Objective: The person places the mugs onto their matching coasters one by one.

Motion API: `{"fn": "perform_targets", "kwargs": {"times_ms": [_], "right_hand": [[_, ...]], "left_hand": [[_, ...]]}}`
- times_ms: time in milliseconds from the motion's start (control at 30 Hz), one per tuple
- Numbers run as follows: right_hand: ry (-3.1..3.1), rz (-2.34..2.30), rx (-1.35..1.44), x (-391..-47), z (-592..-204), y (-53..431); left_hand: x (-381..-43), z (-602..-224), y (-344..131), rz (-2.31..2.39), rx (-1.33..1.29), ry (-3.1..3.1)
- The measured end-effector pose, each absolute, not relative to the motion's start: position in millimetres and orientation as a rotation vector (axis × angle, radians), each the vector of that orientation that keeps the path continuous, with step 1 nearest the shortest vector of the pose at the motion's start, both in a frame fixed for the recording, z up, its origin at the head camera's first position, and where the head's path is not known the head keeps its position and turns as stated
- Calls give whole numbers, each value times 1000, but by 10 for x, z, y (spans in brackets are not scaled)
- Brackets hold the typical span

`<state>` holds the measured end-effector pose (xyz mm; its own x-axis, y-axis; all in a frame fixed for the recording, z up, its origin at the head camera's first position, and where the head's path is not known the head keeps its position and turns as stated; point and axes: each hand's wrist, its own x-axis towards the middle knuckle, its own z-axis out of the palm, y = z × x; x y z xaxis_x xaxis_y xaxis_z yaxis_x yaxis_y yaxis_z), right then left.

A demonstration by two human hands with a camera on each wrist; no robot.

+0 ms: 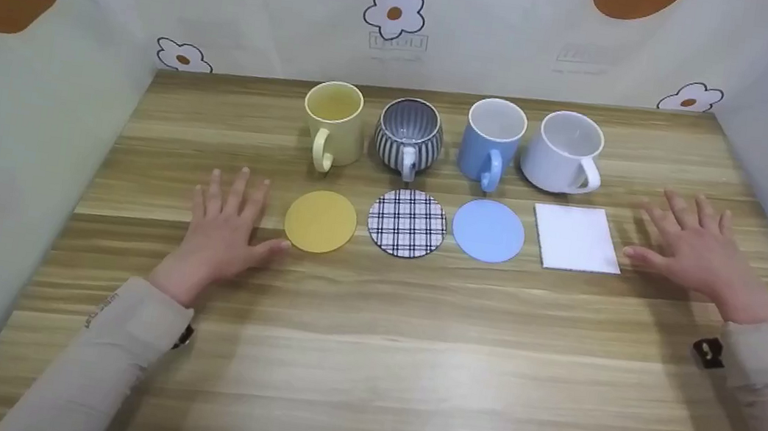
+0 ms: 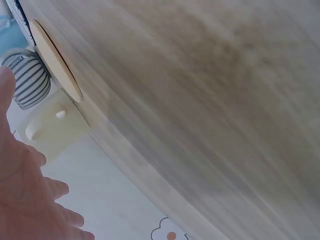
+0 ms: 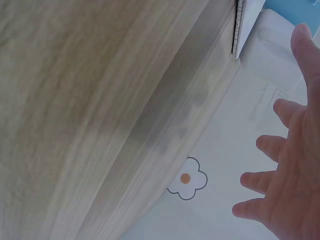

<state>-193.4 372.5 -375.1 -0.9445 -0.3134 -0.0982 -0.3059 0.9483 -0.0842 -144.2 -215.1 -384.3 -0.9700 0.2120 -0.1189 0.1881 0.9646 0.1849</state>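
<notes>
My left hand is spread with straight fingers at the left, its thumb close to the round yellow coaster. On the right, my right hand is spread too, thumb beside the square white coaster. Neither hand holds anything. Between them lie a round plaid coaster and a round blue coaster. Behind the coasters stand a yellow mug, a grey striped mug, a blue mug and a white mug, all upright, handles toward the front.
The wooden table ends at a pale wall printed with flowers. Pale side panels rise along the left and right edges. Dark straps show at both wrists.
</notes>
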Motion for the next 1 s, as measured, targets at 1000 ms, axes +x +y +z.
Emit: {"fn": "perform_targets", "kwargs": {"times_ms": [1000], "right_hand": [[2992, -390, -408, -2193, -3683, 3334]], "left_hand": [[-1607, -3738, -916, 242, 749, 2927]]}}
